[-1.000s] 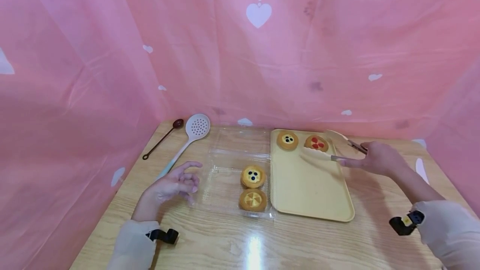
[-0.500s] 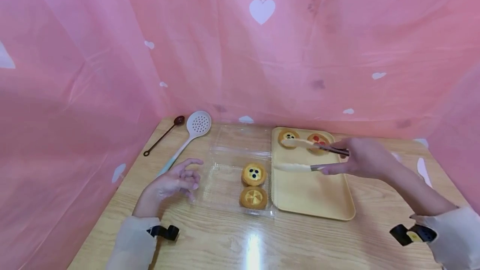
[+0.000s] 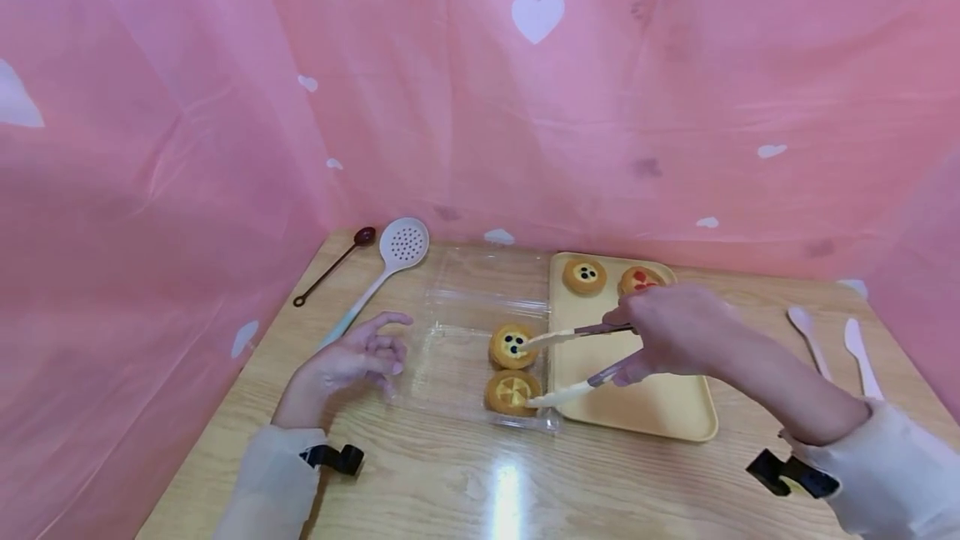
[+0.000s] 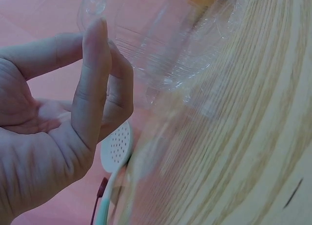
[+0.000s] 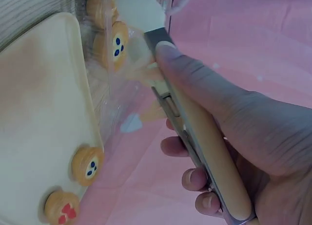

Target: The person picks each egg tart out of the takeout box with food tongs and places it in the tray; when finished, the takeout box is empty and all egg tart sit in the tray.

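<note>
My right hand [image 3: 678,332] grips a pair of tongs [image 5: 195,137] by the handles, thumb on one side and fingers on the other. The tongs' pale tips are spread: one overlaps the blueberry-topped tart [image 3: 513,348], the other the right edge of the yellow-topped tart [image 3: 512,392]. Both tarts sit at the right side of a clear plastic box [image 3: 450,367] with its lid folded back. Left of that box, my left hand [image 3: 358,363] hovers with loosely bent fingers and nothing in them. In the left wrist view, its thumb overlaps the fingers.
A yellow tray [image 3: 600,402] adjoins the box, with another blueberry tart [image 3: 585,275] and a red-topped tart [image 3: 640,279] at its back. At left lie a skimmer [image 3: 405,243] and a small brown spoon [image 3: 364,237]. A pale spoon [image 3: 802,323] and knife [image 3: 861,352] lie far right.
My right hand has carried the tongs leftward from around the red-topped tart to the tarts in the box, tips spread. That red-topped tart stays on the tray. My left hand has hardly moved.
</note>
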The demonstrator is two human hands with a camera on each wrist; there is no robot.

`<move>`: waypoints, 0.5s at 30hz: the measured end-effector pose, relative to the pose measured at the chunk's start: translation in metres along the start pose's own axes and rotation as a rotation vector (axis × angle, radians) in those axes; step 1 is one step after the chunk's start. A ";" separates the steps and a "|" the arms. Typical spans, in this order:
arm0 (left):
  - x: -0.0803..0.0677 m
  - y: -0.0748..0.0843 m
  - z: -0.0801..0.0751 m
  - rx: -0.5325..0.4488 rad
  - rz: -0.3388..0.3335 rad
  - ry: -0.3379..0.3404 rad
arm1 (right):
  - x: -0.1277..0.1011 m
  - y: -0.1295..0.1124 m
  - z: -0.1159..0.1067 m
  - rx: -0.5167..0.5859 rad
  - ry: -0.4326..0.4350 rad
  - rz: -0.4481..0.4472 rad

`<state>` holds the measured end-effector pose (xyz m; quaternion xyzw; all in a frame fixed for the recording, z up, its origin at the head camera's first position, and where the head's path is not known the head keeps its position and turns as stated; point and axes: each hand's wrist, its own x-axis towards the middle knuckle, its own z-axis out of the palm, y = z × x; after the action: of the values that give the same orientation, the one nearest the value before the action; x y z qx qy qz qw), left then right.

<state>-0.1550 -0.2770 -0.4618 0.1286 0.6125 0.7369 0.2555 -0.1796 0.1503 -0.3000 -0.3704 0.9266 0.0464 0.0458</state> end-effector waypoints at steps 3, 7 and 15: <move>0.000 0.001 0.001 0.007 0.000 0.002 | 0.005 -0.006 0.001 -0.028 -0.030 0.005; 0.000 0.001 0.003 0.015 -0.006 0.013 | 0.012 -0.013 0.007 -0.038 -0.019 0.002; 0.002 0.001 0.007 0.014 -0.019 0.032 | 0.023 -0.023 0.020 0.054 0.084 -0.044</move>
<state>-0.1529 -0.2701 -0.4590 0.1124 0.6229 0.7321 0.2518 -0.1797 0.1207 -0.3239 -0.3911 0.9201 0.0047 0.0181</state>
